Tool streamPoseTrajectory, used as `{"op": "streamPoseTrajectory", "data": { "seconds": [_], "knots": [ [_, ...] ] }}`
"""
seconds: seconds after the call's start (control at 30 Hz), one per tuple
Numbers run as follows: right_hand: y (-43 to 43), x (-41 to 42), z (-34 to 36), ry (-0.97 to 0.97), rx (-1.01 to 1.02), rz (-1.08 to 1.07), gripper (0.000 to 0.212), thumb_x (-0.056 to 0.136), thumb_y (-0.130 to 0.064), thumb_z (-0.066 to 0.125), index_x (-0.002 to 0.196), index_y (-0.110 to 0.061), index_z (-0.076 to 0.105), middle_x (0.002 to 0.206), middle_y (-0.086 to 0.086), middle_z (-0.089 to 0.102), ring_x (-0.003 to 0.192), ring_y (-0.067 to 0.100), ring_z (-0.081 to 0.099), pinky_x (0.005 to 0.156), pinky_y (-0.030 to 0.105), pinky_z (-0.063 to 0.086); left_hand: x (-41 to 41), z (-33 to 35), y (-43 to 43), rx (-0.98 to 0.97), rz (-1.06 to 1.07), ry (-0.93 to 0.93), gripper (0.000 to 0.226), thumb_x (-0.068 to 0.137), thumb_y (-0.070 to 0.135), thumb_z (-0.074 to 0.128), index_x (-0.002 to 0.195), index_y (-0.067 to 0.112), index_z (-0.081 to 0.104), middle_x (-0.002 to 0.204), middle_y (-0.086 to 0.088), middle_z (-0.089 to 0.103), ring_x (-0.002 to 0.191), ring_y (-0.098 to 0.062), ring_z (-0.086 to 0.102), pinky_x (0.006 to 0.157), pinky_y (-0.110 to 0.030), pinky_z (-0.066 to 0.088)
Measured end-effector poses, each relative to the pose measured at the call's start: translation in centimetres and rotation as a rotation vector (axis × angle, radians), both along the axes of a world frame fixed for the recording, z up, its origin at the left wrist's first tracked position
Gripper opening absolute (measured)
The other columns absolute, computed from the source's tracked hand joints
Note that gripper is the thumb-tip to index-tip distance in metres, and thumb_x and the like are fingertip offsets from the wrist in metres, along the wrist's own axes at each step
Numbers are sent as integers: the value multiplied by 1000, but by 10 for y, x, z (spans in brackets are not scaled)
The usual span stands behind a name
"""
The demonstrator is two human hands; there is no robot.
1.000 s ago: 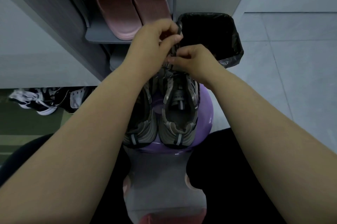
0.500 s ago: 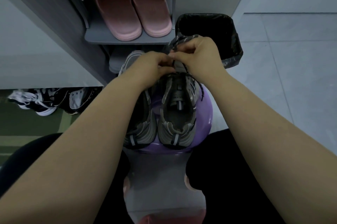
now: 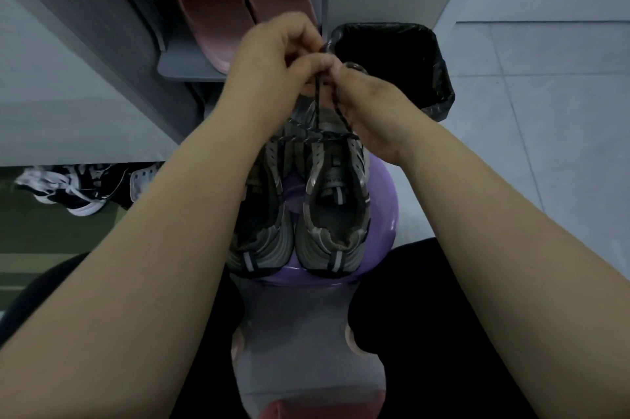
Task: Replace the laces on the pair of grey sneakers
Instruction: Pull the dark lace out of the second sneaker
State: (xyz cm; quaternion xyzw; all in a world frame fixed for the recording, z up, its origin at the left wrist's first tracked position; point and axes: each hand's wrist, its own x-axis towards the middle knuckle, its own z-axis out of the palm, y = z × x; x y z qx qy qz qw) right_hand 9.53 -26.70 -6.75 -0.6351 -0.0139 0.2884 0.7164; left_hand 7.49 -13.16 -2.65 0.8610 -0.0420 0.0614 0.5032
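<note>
Here your left hand [image 3: 279,60] and right hand [image 3: 370,108] meet above the toe end of the grey sneaker [image 3: 335,210], fingertips almost touching. Both hands have their fingers curled and pinched on the dark speckled lace [image 3: 318,101], which runs down from your grip to the upper eyelets and crosses the tongue there. This sneaker stands on the purple stool [image 3: 387,200], heel toward you. The second grey sneaker [image 3: 264,234] stands just beside it, partly under your left forearm. Beyond your hands, pink slippers [image 3: 238,9] lie on a grey shelf [image 3: 180,67], a black-lined bin [image 3: 409,53] stands beside it, and black-and-white sneakers [image 3: 71,186] lie off to your left.
</note>
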Motion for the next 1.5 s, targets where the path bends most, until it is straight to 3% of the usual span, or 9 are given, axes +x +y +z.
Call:
{"op": "streamPoseTrajectory", "data": {
  "seconds": [0.1,0.23,0.37,0.43,0.57,0.73,1.17,1.3,1.5],
  "knots": [
    [-2,-4,1,-54,-67,172,45,85,-36,58,122,-9,59,119,4,66,119,14,56,110,34,35,-2,9,4,-67,46,-66,24,84,12,64,70,28,52,71,13,58,66,5,57,62,-7,45],
    [1,-12,3,-161,-209,15,16,92,-9,53,96,1,65,85,7,69,71,2,66,79,14,52,4,-1,9,44,73,-29,6,85,20,64,86,20,58,73,16,52,67,5,49,65,-7,41],
    [1,-6,9,-148,-99,-180,18,93,-7,51,83,-4,66,69,4,70,63,10,65,71,24,56,5,-36,12,201,-15,318,20,89,21,58,109,19,55,98,5,64,91,-9,60,85,-24,49],
    [1,-7,14,-165,-50,-160,19,93,-8,51,82,-9,66,67,0,71,67,15,66,75,32,56,0,-40,6,355,-177,327,28,88,14,58,115,15,61,105,4,64,99,-10,58,87,-13,42],
    [1,-10,17,-126,38,-192,18,94,-9,49,85,-9,64,73,1,71,69,11,68,72,25,57,-2,-35,-4,463,-175,282,14,87,22,61,91,10,68,85,0,56,81,-12,49,52,-12,31],
    [-4,-5,14,19,107,-402,20,97,-10,45,87,-8,62,82,5,68,68,7,66,74,20,56,4,-43,-5,363,-40,371,14,96,19,42,85,12,42,103,-11,68,95,-25,60,80,-33,43],
    [-2,-6,7,84,69,-368,20,97,-10,44,93,-1,61,84,8,66,67,6,65,69,15,55,2,-50,3,417,-77,373,12,79,17,70,86,8,67,85,-5,61,79,-17,55,72,-25,41],
    [-3,-6,8,90,68,-376,20,97,-11,45,88,-4,61,84,8,66,62,4,65,64,15,55,2,-51,2,534,-50,372,31,87,21,61,64,16,40,67,1,45,78,-21,45,58,-26,20],
    [-2,-7,8,109,53,-360,20,97,-9,44,87,-4,61,80,8,65,60,7,65,60,17,56,1,-51,1,312,-10,349,12,94,13,46,86,12,38,90,-10,64,80,-21,62,67,-32,48]
  ]
}}
